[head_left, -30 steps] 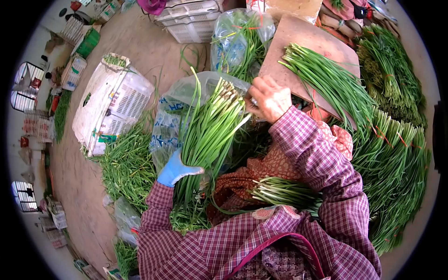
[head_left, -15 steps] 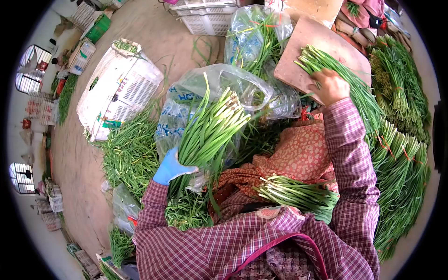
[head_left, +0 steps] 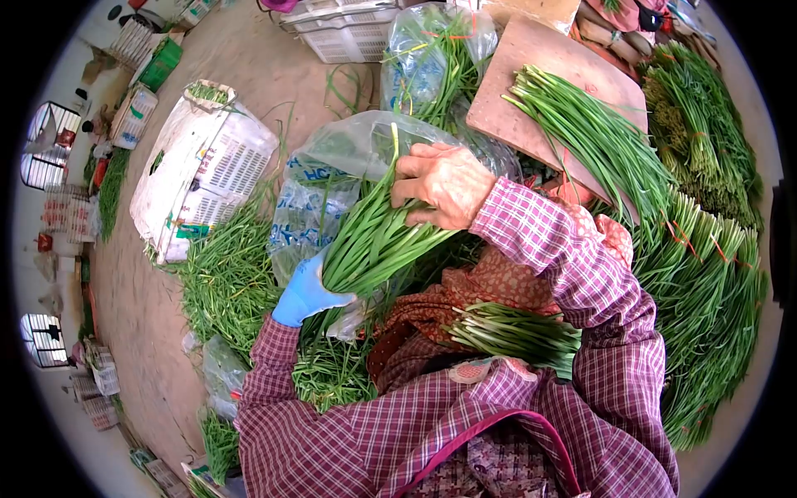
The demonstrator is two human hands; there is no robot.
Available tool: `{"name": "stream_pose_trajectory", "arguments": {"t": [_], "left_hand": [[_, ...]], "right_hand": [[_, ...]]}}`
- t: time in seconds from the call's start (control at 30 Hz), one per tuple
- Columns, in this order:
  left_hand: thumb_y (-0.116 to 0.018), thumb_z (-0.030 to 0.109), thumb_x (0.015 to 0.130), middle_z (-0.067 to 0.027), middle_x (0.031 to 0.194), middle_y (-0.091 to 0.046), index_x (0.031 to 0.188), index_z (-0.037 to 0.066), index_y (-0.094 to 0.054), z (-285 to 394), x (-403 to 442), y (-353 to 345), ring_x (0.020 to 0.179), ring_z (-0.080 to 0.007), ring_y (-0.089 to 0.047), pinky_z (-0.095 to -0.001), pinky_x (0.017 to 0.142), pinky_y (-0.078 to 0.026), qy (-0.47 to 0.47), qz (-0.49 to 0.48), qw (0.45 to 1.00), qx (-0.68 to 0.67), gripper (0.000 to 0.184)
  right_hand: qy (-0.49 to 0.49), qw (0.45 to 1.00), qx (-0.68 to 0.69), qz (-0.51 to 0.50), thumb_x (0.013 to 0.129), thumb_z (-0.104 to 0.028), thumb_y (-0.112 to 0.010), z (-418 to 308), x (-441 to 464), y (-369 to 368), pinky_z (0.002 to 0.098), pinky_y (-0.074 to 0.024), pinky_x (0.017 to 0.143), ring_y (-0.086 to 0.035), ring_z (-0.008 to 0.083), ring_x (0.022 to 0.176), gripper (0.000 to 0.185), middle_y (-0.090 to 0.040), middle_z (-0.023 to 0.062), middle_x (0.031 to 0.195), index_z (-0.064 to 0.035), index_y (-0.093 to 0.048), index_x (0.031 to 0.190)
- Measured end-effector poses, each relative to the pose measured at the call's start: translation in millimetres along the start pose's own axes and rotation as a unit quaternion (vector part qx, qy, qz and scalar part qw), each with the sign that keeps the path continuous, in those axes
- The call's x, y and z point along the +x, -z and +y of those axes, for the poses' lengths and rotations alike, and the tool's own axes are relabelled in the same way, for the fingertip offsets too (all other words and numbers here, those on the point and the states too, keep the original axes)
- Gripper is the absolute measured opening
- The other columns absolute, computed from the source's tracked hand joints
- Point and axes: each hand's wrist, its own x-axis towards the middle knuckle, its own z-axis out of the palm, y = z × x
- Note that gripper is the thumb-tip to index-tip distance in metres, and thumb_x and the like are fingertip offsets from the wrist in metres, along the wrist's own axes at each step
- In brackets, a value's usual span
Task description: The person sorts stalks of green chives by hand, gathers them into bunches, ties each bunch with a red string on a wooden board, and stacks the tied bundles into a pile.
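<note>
My left hand (head_left: 309, 292), in a blue glove, grips a bunch of garlic chives (head_left: 365, 253) around its lower leafy part. Over the bunch's upper end curls my bare right hand (head_left: 444, 184), its fingers closed on the stems and hiding the pale stem ends. One longer stalk sticks up past the fingers. A smaller heap of garlic chives (head_left: 510, 332) lies across my lap on a patterned red cloth (head_left: 519, 270). On a pinkish board (head_left: 510, 79) to the right rests another pile of garlic chives (head_left: 585, 124).
Tied bundles of chives (head_left: 706, 282) are stacked along the right. Clear plastic bags (head_left: 315, 203) with blue print lie in front of me. Loose greens (head_left: 228, 286) cover the floor at left, beside a white crate (head_left: 220, 158). Another white crate (head_left: 344, 37) stands at the back.
My right hand has left the pile on the board and come left onto the top of the held bunch. My left hand keeps its grip; the view has shifted slightly.
</note>
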Motion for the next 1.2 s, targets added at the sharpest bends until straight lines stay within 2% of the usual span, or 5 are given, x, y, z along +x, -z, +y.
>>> {"name": "stream_pose_trajectory", "arguments": {"t": [0.2, 0.53, 0.7, 0.93, 1.2], "left_hand": [[-0.083, 0.019, 0.061, -0.0159, 0.114, -0.063, 0.132, -0.001, -0.043, -6, 4, -1, 0.101, -0.0226, -0.062, -0.0350, 0.090, -0.048, -0.016, -0.003, 0.999, 0.042, 0.084], [-0.084, 0.021, 0.061, -0.0173, 0.117, -0.061, 0.132, -0.004, -0.042, -19, 0, 3, 0.105, -0.0265, -0.061, -0.0356, 0.092, -0.046, -0.008, 0.014, 1.000, 0.023, 0.086], [-0.085, 0.021, 0.060, -0.0174, 0.118, -0.061, 0.132, -0.003, -0.042, -22, -9, 6, 0.107, -0.0270, -0.060, -0.0364, 0.093, -0.046, -0.002, 0.037, 0.998, 0.052, 0.087], [-0.084, 0.019, 0.059, -0.0176, 0.114, -0.062, 0.132, -0.003, -0.042, -8, -3, 5, 0.103, -0.0264, -0.062, -0.0353, 0.090, -0.048, -0.007, 0.038, 0.994, 0.101, 0.087], [-0.082, 0.026, 0.060, -0.0176, 0.103, -0.065, 0.131, -0.002, -0.043, -7, -1, 1, 0.091, -0.0315, -0.065, -0.0370, 0.080, -0.051, -0.053, 0.041, 0.984, 0.168, 0.086]], "right_hand": [[-0.050, 0.998, 0.037, -0.030, 0.072, -0.021, -0.071, -4, -6, 1, 0.0386, -0.0485, 0.067, -0.055, 0.0259, 0.083, 0.018, -0.058, 0.0001, 0.083, -0.0142, -0.059, 0.083], [-0.158, 0.955, -0.150, 0.200, 0.081, -0.015, -0.061, 36, -31, 0, 0.0347, -0.0505, 0.043, -0.060, 0.0268, 0.052, 0.012, -0.059, 0.0098, 0.074, -0.0114, -0.053, 0.091], [-0.404, 0.893, -0.193, -0.039, 0.084, -0.025, -0.064, 69, -63, 30, 0.0378, -0.0549, 0.065, -0.065, 0.0240, 0.073, 0.017, -0.065, 0.0070, 0.085, -0.0152, -0.061, 0.097], [-0.076, 0.993, -0.066, 0.059, 0.075, -0.025, -0.068, 9, -17, -11, 0.0379, -0.0517, 0.074, -0.060, 0.0230, 0.084, 0.016, -0.060, 0.0036, 0.087, -0.0178, -0.066, 0.090], [-0.010, 0.999, -0.023, 0.023, 0.078, -0.022, -0.062, -7, -7, -32, 0.0359, -0.0448, 0.078, -0.055, 0.0201, 0.087, 0.010, -0.055, 0.0017, 0.085, -0.0143, -0.061, 0.085]]}}
